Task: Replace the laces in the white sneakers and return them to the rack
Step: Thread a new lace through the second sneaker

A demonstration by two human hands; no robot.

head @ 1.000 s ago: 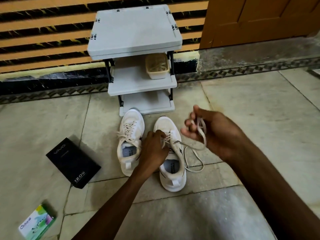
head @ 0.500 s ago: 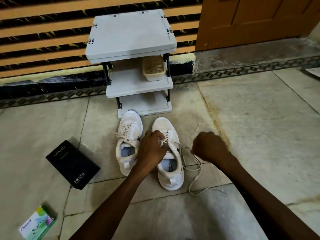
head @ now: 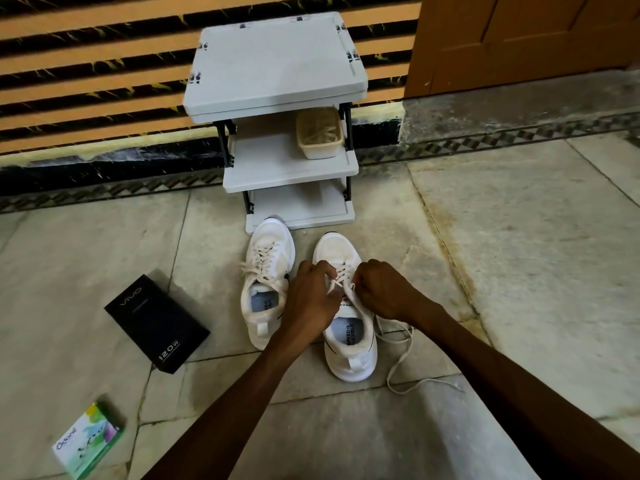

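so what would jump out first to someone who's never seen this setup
The left hand and right hand meet in the middle of the view, fingers gripping the lace of a white sneaker, with its loose end trailing off to the right. A second sneaker, already laced, sits just to its left. A grey rack stands right behind the pair.

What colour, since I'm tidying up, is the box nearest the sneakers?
The box is black with pale lettering; head view.
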